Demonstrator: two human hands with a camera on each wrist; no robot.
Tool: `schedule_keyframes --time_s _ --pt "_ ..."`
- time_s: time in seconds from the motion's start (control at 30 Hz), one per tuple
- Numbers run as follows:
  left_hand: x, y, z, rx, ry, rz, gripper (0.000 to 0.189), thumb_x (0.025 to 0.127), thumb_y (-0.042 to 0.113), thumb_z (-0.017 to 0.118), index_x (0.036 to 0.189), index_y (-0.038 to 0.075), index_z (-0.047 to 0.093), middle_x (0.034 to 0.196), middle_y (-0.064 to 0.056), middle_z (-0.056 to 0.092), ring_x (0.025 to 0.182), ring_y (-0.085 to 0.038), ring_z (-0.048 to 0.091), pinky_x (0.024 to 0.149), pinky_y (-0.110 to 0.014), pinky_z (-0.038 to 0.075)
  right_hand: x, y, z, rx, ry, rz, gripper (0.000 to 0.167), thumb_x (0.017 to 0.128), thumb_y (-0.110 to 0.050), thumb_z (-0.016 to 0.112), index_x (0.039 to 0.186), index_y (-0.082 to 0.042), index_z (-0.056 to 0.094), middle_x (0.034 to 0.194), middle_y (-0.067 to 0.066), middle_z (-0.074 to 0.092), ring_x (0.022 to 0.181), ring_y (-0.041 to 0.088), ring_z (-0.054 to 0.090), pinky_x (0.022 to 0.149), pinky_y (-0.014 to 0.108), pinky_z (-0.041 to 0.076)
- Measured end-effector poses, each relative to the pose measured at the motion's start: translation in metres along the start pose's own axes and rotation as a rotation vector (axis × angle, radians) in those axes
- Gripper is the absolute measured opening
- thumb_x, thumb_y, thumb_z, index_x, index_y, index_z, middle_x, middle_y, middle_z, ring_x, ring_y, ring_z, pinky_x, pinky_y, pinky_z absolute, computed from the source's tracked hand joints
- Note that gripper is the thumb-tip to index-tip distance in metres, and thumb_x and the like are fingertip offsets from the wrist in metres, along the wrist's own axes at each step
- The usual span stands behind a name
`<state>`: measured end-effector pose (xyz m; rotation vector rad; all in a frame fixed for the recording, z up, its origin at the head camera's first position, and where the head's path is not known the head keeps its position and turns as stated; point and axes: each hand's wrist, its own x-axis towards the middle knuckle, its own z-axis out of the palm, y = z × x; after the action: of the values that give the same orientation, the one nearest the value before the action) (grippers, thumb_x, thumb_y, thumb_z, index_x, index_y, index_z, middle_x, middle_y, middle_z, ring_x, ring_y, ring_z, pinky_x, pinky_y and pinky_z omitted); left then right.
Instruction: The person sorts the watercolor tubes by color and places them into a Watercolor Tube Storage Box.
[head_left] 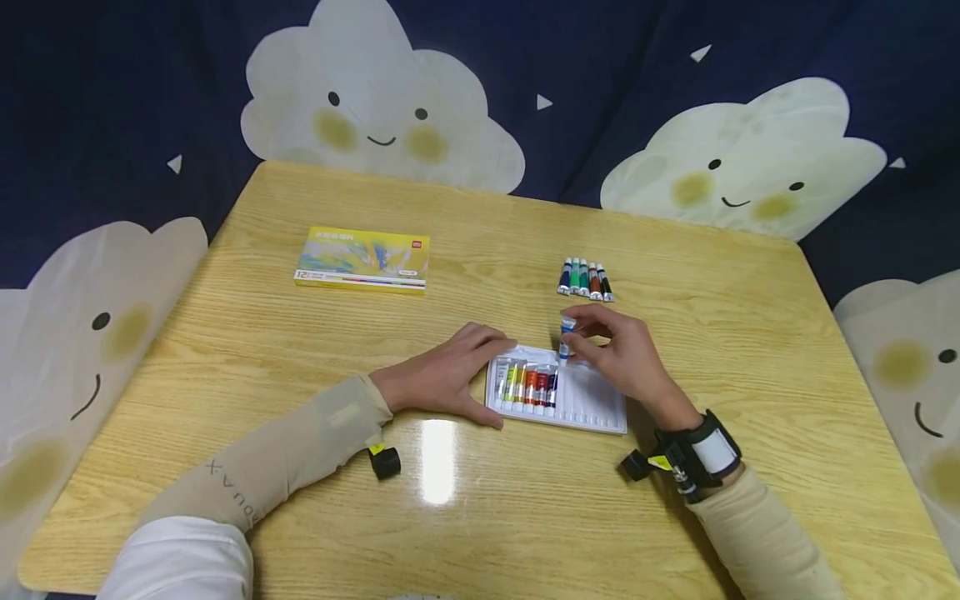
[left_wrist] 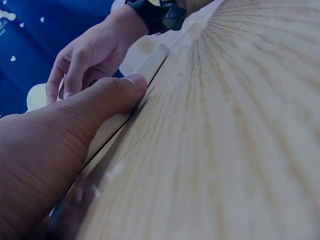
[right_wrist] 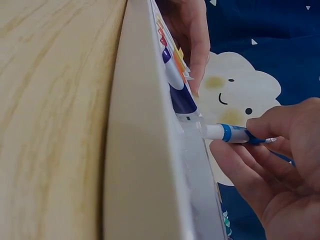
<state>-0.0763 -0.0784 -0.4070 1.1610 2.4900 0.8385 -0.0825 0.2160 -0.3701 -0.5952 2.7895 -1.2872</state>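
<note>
A white plastic tray [head_left: 592,398] of paint tubes lies on the table. Its left half holds a row of several tubes [head_left: 531,388], pale through yellow, orange and red to dark purple; its right half has bare slots. My left hand [head_left: 450,371] grips the tray's left end, with the thumb [left_wrist: 117,92] along the near edge. Between thumb and fingers, my right hand [head_left: 628,354] pinches a blue paint tube [right_wrist: 240,134]. The tube's white cap points toward the tray, just beside the purple tube [right_wrist: 182,102]. Whether the cap touches the tray, I cannot tell.
Behind the tray to the right lies a group of several paint tubes [head_left: 584,279] in blue, greens, brown and black. A yellow paint box [head_left: 363,260] lies at the back left of the wooden table [head_left: 480,517]. A cloud-patterned cloth [head_left: 570,50] hangs behind.
</note>
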Motion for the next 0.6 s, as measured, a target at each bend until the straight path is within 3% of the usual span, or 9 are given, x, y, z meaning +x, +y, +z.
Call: schedule_keyframes --time_s 0.2,0.6 --pt "0.0001 0.0008 0.0002 0.001 0.006 0.006 0.113 0.076 0.070 0.081 0.162 0.014 0.034 0.160 -0.005 0.039 0.146 -0.021 0.036 0.122 -0.041 0.039 -0.0045 0.0018 -0.0005 0.025 0.002 0.013 0.032 0.094 -0.005 0.074 0.126 -0.002 0.069 0.099 0.014 0.075 0.079 0.015 0.075 0.066 0.022 0.061" --pt "0.0002 0.0025 -0.0010 -0.012 0.001 -0.008 0.112 0.077 0.067 0.082 0.162 0.013 0.033 0.161 -0.006 0.037 0.147 -0.022 0.034 0.123 -0.042 0.039 -0.0097 0.0035 0.0018 0.060 -0.008 0.027 0.030 0.094 -0.006 0.074 0.124 -0.001 0.070 0.098 0.015 0.075 0.079 0.016 0.075 0.066 0.025 0.062"
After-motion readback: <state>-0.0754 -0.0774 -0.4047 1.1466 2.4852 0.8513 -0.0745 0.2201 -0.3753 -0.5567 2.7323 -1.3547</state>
